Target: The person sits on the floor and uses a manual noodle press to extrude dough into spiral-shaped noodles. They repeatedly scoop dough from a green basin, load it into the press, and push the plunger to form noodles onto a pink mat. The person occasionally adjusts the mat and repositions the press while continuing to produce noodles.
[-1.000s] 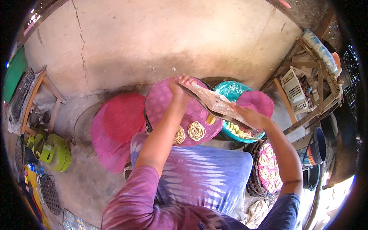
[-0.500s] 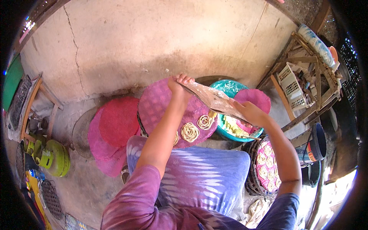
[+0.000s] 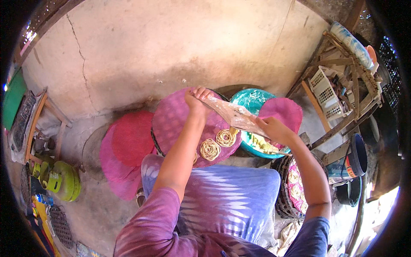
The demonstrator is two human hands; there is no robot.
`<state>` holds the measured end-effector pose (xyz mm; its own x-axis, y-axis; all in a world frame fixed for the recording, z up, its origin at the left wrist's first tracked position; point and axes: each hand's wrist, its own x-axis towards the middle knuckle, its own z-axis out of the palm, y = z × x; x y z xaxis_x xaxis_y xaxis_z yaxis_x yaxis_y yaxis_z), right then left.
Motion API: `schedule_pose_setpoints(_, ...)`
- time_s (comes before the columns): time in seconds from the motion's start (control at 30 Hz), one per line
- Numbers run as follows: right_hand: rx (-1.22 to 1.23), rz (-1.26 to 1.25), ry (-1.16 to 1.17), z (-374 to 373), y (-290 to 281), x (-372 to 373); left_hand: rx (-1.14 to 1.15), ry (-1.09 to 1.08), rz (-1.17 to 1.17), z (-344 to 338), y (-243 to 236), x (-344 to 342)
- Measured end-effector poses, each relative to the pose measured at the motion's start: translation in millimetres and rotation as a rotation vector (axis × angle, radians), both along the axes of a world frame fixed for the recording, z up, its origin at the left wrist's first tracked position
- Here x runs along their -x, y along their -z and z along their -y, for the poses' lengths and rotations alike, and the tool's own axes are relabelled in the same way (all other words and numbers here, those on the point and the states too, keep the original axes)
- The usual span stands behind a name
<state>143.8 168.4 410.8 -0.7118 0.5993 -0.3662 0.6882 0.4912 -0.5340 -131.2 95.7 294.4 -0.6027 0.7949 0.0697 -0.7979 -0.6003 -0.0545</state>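
Observation:
My left hand [image 3: 198, 100] is closed round the far-left end of a flour-dusted wooden dough press [image 3: 231, 112]. Closed on its other end, at the right, is my right hand [image 3: 277, 129]. The press slants over a pink cloth-covered round tray [image 3: 171, 113]. Under its middle a short yellowish piece [image 3: 233, 130] shows, right above a coil of dough strands [image 3: 225, 137]. Another coil [image 3: 210, 150] lies just left of it, and a third is mostly hidden by my left forearm. Beside the tray, a teal basin [image 3: 248, 96] holds pale yellow dough [image 3: 260, 143].
Pink and red round cloths [image 3: 130, 137] lie on the floor at left, near a green gas cylinder [image 3: 64, 182]. A pink round cloth [image 3: 284, 111] leans over the basin. At right stand a basket of dough coils [image 3: 295, 184], a dark bucket [image 3: 358, 154] and a wooden rack [image 3: 359, 98].
The press and both hands have shifted slightly left over the farther coil. My right forearm now covers more of the basket. The view has tilted a little.

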Motion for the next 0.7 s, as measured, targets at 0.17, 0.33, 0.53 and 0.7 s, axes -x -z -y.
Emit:
schedule_pose_setpoints(0.17,0.055,-0.008,0.033,12,21,29,-0.002,-0.003,-0.064,15,16,36)
schedule_pose_setpoints(0.33,0.316,-0.084,-0.148,14,20,36,0.005,-0.079,-0.179,61,-25,43)
schedule_pose_setpoints(0.53,-0.028,-0.235,-0.087,-57,97,56,-0.249,-0.021,-0.648,171,-125,15)
schedule_pose_setpoints(0.7,0.696,-0.340,0.105,-77,175,58,-0.064,0.209,-1.002,263,-136,-69)
